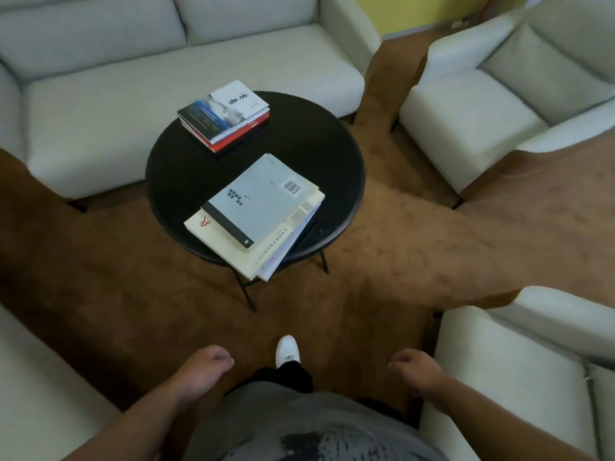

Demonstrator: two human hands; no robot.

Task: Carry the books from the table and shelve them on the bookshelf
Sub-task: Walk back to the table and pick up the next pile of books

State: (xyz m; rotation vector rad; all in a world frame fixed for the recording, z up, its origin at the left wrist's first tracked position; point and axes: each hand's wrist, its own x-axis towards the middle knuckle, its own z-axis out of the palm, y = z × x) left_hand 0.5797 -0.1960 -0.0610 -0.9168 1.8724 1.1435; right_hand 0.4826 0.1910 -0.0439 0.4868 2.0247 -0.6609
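On the black bench (173,174), two book piles: near pile (256,214) broad, fanned, overhanging the front edge; far pile (226,114) smaller, squarer. Probably fairly heavy, slick-covered (apt to slide apart); best squared, then gripped from both sides underneath. Low before the body, well short of the bench: left hand (203,371) and right hand (416,374), fingers (219,357) loosely curled, holding nothing.

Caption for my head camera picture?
Empty left hand and right hand before a black table bearing near books and far books.

floor: brown carpet (399,244) | pale sofa (166,94) | pale armchairs (482,128) | yellow wall (416,11)
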